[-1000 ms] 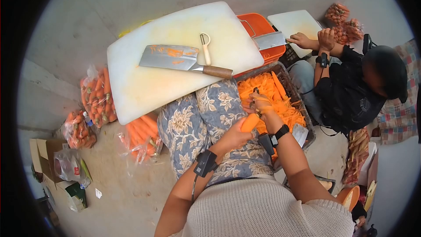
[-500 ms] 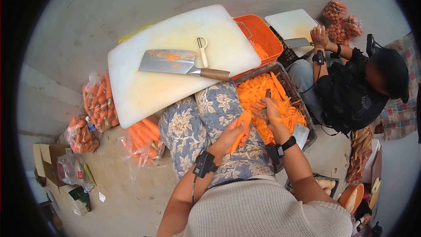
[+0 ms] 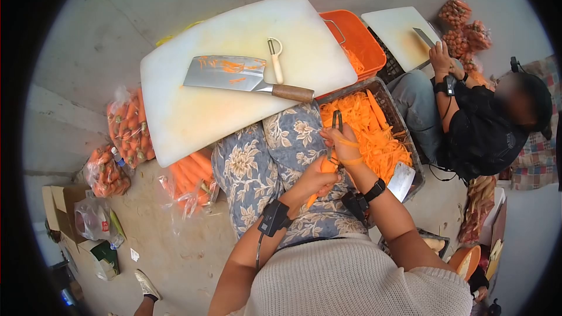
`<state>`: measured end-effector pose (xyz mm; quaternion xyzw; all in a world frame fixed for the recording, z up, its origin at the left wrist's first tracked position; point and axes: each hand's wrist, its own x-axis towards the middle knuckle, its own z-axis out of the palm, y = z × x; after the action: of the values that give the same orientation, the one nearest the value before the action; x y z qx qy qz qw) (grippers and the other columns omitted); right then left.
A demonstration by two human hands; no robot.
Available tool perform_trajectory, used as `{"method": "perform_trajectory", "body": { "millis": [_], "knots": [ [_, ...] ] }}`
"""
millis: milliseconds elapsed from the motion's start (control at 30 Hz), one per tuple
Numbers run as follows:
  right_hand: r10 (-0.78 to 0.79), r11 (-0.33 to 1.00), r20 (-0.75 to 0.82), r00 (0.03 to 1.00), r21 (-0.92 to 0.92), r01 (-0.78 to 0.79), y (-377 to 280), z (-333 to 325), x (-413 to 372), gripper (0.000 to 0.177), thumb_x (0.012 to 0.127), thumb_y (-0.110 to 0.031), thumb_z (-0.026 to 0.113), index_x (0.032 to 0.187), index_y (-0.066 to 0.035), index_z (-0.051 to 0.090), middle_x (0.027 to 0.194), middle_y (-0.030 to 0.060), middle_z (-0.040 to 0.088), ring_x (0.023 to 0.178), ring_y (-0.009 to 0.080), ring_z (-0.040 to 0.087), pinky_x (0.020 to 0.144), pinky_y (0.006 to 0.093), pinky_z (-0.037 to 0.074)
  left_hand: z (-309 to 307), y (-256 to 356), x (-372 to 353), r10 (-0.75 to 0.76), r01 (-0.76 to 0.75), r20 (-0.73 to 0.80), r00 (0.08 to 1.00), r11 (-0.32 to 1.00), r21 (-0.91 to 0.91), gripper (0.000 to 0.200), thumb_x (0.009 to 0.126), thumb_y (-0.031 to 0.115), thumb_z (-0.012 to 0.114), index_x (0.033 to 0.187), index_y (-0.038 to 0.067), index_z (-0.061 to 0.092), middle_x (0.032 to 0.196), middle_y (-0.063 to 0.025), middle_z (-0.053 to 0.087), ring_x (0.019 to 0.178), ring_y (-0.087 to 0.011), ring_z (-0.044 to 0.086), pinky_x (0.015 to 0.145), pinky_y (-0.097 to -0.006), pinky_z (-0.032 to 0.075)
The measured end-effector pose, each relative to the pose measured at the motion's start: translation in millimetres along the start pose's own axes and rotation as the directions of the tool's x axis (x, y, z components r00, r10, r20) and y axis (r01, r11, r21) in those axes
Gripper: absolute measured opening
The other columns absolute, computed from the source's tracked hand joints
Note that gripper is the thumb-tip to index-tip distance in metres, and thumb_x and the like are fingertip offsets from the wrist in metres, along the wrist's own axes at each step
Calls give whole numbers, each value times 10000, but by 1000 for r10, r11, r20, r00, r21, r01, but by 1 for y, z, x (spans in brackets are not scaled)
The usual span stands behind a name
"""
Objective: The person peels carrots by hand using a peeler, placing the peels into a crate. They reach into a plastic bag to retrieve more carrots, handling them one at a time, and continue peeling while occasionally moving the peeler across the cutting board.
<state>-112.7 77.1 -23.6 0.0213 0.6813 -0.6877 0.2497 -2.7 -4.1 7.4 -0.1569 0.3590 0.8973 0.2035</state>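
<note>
Over the lap, my left hand (image 3: 317, 179) is closed around a carrot (image 3: 329, 165), whose lower end sticks out below the fingers. My right hand (image 3: 342, 143) grips a peeler (image 3: 337, 119) close to the carrot's upper end, and orange peel strips hang around its wrist. Beneath and beyond it, a black crate (image 3: 418, 167) holds a heap of carrot peelings (image 3: 380, 146). A white cutting board (image 3: 175, 111) rests across the knees, bearing a cleaver (image 3: 225, 74) with carrot scraps on its blade and a second peeler (image 3: 276, 61).
An orange bin (image 3: 366, 47) stands behind the crate. At the right, a co-worker (image 3: 486, 123) holds a knife over another white board (image 3: 404, 29). Bagged carrots (image 3: 130, 129) and an opened bag of carrots (image 3: 190, 178) lie at the left. A foot (image 3: 146, 284) shows at lower left.
My right hand has moved up and left to the carrot's upper end. My left hand has shifted slightly. The co-worker's knife is now raised at an angle, and a foot has appeared at lower left.
</note>
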Motion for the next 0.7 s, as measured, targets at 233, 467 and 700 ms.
{"method": "perform_trajectory", "body": {
  "millis": [233,467,700],
  "knots": [
    [131,989,80,988,-78,-124,-18,-2,-2,259,862,-201,503,966,23,427,1002,159,564,952,227,594,740,287,490,-2,1,2,-4,4,28,1000,1000,-10,252,759,-33,533,894,87,357,529,7,382,338,-52,341,316,-204,238],
    [238,967,-103,966,-71,-245,24,-48,36,231,850,-198,493,948,1,429,946,132,553,820,263,630,611,305,536,7,-9,-9,-29,-2,167,986,983,182,494,757,-31,543,1205,44,349,624,-16,473,366,-46,372,328,-195,263],
    [541,820,-53,839,254,-512,45,-74,5,188,843,-232,510,895,-69,432,824,51,514,819,239,616,632,310,533,-9,-7,-3,13,-11,194,981,1000,-10,607,841,76,564,1331,115,207,749,-58,513,439,-66,445,374,-179,343]
  ]
}}
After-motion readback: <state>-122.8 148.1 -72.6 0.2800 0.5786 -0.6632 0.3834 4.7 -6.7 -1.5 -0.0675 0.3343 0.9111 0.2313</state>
